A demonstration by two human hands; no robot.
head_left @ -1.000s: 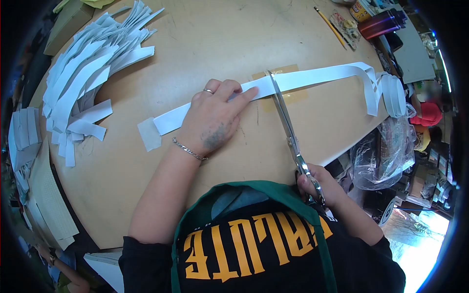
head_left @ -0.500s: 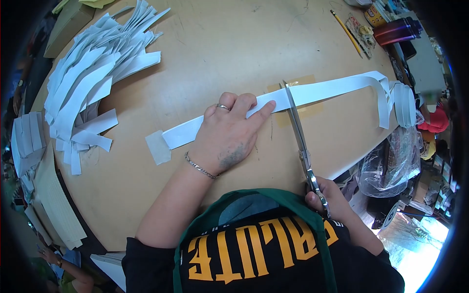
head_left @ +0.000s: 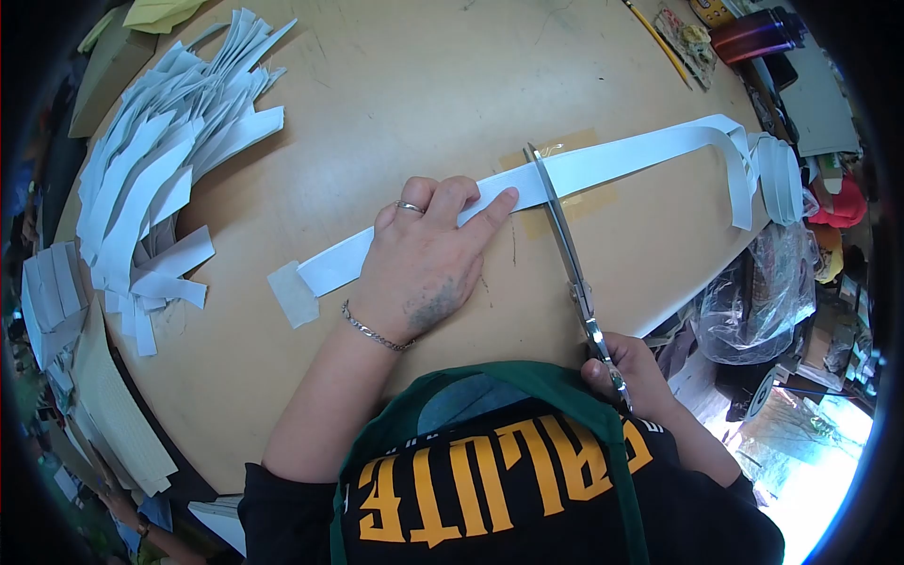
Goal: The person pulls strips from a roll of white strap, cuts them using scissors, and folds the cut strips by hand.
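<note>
My left hand (head_left: 424, 254) lies with its fingers apart on a long white strip (head_left: 621, 155), pressing it to the table. My right hand (head_left: 626, 372) grips the handles of metal scissors (head_left: 565, 245). Their blades cross the strip just right of my left fingertips, over a patch of brown tape (head_left: 584, 202). The strip's left end lies beside a pale square patch (head_left: 294, 295); its right part runs to a looped white bundle (head_left: 779, 179) at the table's right edge.
A pile of cut white strips (head_left: 151, 179) covers the upper left. A pencil (head_left: 659, 44) and a dark tumbler (head_left: 758, 35) are at the upper right. Clear plastic (head_left: 758, 297) hangs beside the right edge. Another person's arm (head_left: 165, 541) shows at lower left.
The whole view has shifted a little. Both hands, the scissors and the strip keep nearly the same places relative to one another.
</note>
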